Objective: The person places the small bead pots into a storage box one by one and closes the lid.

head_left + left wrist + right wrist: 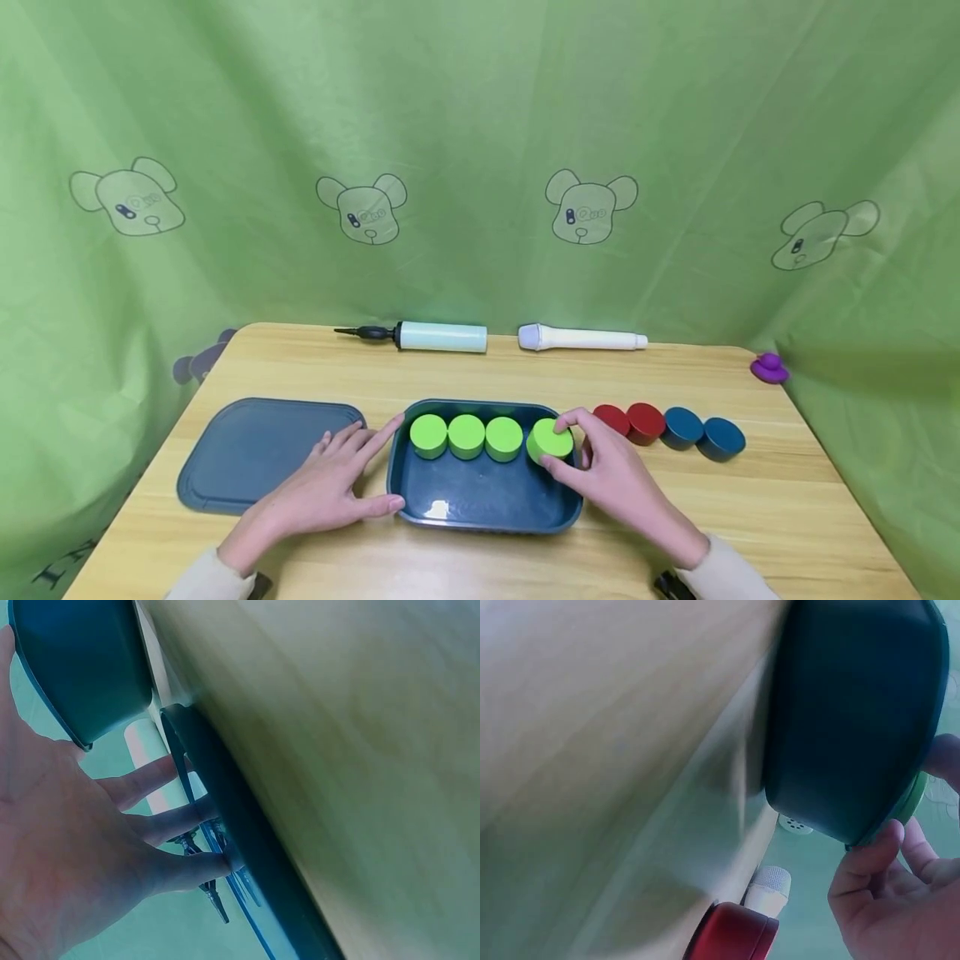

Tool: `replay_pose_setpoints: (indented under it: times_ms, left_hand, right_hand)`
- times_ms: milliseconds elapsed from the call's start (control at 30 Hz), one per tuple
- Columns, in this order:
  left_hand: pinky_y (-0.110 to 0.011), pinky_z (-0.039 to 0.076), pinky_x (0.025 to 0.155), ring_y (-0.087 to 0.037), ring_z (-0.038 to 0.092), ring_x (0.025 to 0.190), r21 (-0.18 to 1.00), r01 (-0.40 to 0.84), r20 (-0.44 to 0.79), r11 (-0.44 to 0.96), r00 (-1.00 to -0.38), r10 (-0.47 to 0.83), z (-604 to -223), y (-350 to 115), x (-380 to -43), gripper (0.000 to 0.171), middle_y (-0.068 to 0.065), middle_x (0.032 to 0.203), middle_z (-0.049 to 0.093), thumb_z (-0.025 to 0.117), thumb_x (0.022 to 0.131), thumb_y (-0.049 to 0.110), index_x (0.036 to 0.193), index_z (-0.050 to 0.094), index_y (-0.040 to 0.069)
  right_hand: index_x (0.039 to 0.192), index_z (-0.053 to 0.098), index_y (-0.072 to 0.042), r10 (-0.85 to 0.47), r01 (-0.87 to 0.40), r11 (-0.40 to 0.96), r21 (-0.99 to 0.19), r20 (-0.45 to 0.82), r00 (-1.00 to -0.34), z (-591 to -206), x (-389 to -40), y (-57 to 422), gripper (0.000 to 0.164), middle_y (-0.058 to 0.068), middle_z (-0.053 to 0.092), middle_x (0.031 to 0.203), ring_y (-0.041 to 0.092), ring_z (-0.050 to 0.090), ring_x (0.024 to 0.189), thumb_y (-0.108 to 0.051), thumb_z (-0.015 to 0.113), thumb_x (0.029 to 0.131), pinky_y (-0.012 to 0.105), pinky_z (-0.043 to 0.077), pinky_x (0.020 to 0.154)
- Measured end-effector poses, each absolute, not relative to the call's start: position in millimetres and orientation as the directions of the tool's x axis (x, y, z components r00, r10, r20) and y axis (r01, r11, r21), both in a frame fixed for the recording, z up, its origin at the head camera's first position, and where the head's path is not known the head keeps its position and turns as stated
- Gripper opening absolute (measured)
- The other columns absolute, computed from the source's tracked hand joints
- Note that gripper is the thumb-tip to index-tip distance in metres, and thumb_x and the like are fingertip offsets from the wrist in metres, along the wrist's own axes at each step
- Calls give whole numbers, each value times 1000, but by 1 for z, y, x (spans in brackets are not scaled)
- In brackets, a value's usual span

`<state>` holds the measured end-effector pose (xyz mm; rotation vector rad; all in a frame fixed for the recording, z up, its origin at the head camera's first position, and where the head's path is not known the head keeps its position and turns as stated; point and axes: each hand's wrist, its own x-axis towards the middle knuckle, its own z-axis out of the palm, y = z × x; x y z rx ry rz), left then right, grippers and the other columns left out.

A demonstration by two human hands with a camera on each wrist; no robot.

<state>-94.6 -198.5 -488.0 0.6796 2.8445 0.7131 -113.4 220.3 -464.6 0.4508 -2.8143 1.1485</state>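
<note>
Between the thumb and index finger of my right hand (607, 467) is a light green round block (550, 440), held at the right end of a dark blue box (480, 500). Three more green blocks (467, 437) stand in a row along the box's far side. My left hand (322, 487) is spread, its thumb and index fingertip at the box's left rim and its other fingers over a flat dark blue lid (262, 450). In the right wrist view the box wall (855, 720) hides most of the held green block (911, 799).
Right of the box stand two red blocks (646, 423) and two blue blocks (722, 439). A light blue hand pump (442, 337) and a white toy microphone (585, 338) lie along the table's back edge. A purple object (769, 368) sits at the back right corner.
</note>
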Motion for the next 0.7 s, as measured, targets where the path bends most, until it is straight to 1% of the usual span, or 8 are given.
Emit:
replay_pose_setpoints:
  times_ms: [167, 300, 400, 533, 700]
  left_hand:
    - [-82, 14, 120, -51, 30, 157, 484, 390, -21, 783, -890, 456, -487, -199, -95, 103, -20, 166, 47, 62, 95, 81, 177, 16, 39]
    - [-82, 14, 120, -51, 30, 157, 483, 390, -21, 784, -890, 456, -487, -199, -95, 102, -20, 165, 47, 62, 95, 81, 177, 14, 42]
    - [-82, 14, 120, -50, 30, 157, 483, 390, -20, 784, -890, 456, -488, -199, -95, 102, -18, 165, 47, 62, 95, 81, 176, 14, 43]
    - [-83, 14, 120, -50, 31, 157, 482, 392, -21, 784, -889, 457, -489, -200, -95, 102, -18, 165, 48, 62, 95, 82, 176, 14, 43]
    - [-83, 14, 120, -50, 31, 157, 479, 393, -18, 785, -890, 456, -490, -200, -96, 103, -18, 165, 48, 62, 95, 82, 176, 14, 42]
  right_hand:
    - [114, 64, -27, -302, -365, 723, -587, 207, -931, -467, -117, 216, 41, -5, 56, 80, 10, 51, 68, -34, 94, 88, 27, 45, 60]
    - [110, 63, -25, -339, -412, 761, -501, 234, -911, -468, -120, 211, 40, -9, 62, 92, 12, 57, 76, -32, 95, 86, 29, 49, 66]
    - [107, 63, -25, -357, -414, 789, -455, 211, -910, -469, -121, 209, 40, -10, 64, 98, 15, 59, 82, -30, 96, 85, 32, 51, 70]
    - [107, 63, -24, -364, -386, 817, -429, 138, -921, -469, -122, 205, 40, -8, 64, 98, 14, 57, 83, -29, 96, 85, 34, 52, 72]
    - [108, 65, -20, -360, -375, 832, -409, 118, -926, -467, -121, 202, 37, -4, 66, 98, 15, 57, 83, -24, 95, 86, 36, 53, 73]
